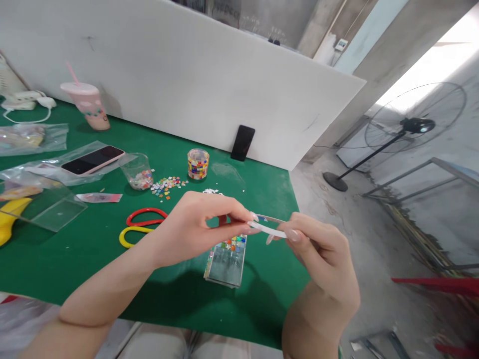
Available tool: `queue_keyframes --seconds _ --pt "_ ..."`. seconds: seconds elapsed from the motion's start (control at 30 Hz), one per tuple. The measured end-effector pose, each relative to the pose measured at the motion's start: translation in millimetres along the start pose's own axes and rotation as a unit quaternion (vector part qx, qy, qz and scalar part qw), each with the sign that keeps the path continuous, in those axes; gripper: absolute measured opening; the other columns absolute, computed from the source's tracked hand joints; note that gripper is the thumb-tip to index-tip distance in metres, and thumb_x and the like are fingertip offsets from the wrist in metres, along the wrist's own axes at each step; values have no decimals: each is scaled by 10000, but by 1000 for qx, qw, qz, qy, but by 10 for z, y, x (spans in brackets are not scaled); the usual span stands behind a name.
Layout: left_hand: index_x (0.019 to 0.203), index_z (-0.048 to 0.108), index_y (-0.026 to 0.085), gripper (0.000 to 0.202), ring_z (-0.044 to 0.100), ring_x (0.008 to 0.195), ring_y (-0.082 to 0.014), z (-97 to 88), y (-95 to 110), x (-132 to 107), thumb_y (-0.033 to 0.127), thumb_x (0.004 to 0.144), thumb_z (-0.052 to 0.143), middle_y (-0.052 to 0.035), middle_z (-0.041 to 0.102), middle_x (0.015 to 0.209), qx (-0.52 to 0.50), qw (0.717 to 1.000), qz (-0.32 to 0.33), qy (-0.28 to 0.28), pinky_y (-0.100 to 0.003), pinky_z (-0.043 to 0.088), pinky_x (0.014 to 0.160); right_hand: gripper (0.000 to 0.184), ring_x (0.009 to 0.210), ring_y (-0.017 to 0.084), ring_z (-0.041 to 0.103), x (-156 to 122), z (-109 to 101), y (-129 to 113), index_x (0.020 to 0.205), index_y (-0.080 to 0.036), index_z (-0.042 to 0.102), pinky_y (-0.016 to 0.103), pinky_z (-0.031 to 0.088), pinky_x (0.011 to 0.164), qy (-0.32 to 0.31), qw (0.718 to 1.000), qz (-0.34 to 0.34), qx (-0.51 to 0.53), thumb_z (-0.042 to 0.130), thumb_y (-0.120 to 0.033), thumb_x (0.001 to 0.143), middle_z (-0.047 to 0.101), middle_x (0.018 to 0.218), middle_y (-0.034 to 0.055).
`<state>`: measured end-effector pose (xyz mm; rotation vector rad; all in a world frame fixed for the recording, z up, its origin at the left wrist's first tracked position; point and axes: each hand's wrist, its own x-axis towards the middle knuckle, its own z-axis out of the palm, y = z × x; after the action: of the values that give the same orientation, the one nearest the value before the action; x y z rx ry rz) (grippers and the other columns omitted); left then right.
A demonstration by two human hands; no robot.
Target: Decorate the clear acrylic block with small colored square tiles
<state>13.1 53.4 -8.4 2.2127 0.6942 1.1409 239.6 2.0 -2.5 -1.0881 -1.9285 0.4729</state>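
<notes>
My left hand [202, 224] and my right hand [318, 254] meet above the green table [93, 259], both pinching a thin white strip [270, 230] with a few coloured bits on it. Left fingertips grip its left end, right fingertips its right end. Below the hands lies a clear rectangular block [226, 262] with rows of coloured mosaic tiles on its far end. Red and yellow scissor handles [140, 225] lie just left of my left wrist.
Loose mosaic tiles [168, 183] are scattered by a clear cup [137, 172] and a tiled round cup [198, 163]. A pink phone [92, 159] lies on plastic bags. A pink drink cup [90, 104], a black phone [242, 142] against the white board, a floor fan [407, 124].
</notes>
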Motion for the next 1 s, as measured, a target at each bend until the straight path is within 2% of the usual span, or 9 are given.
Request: queue_keyframes --seconds 0.27,0.43,0.53,0.67,0.77,0.9,0.93,1.0 --pt "861 723 188 51 683 657 -111 -17 20 18 226 877 693 3 758 771 -16 1000 4 -26 -175 516 588 259 440 92 375 27 -12 4 751 -206 669 259 302 435 -7 999 -32 -1 517 -209 961 497 524 -42" --pt "863 723 178 30 670 665 -109 0 21 26 166 861 696 -1 754 777 -41 999 4 -31 -175 515 581 247 431 75 374 28 12 -8 780 -205 692 251 306 434 -9 1000 -21 -14 526 -198 962 528 561 -42" --pt "874 733 182 32 656 636 -96 -2 15 23 184 853 709 5 758 776 -47 998 -15 -26 -159 494 540 248 438 80 380 22 23 -13 794 -202 707 251 305 431 -1 999 -15 -31 526 -202 963 512 550 -42" --pt "869 742 197 39 659 648 -85 -11 19 22 189 832 732 22 768 801 -53 997 -40 -25 -144 500 559 248 464 86 386 9 28 -13 799 -198 697 249 315 446 7 999 -13 -45 515 -198 968 481 546 -43" --pt "848 741 204 25 643 607 -72 9 38 32 222 846 723 42 749 735 -71 996 -59 -20 -136 489 536 243 502 94 410 6 37 -28 781 -201 667 244 325 466 11 998 -22 -51 515 -190 970 483 549 -43" --pt "763 703 177 158 631 600 -74 81 61 50 258 892 664 31 715 688 -68 994 -81 0 -144 489 541 232 535 100 425 3 55 -76 766 -201 638 239 330 482 16 997 -39 -71 522 -172 965 484 549 -43" --pt "768 694 172 150 629 602 -73 102 63 53 248 892 658 31 708 687 -72 994 -87 4 -143 491 546 228 537 100 424 0 59 -88 769 -200 634 238 332 483 19 996 -42 -78 521 -166 964 482 550 -44" --pt "899 697 178 63 618 582 -62 135 60 55 228 886 660 47 689 676 -99 990 -103 7 -136 499 553 223 536 99 419 -9 65 -104 771 -199 630 234 331 481 26 995 -43 -90 522 -156 961 480 552 -45"
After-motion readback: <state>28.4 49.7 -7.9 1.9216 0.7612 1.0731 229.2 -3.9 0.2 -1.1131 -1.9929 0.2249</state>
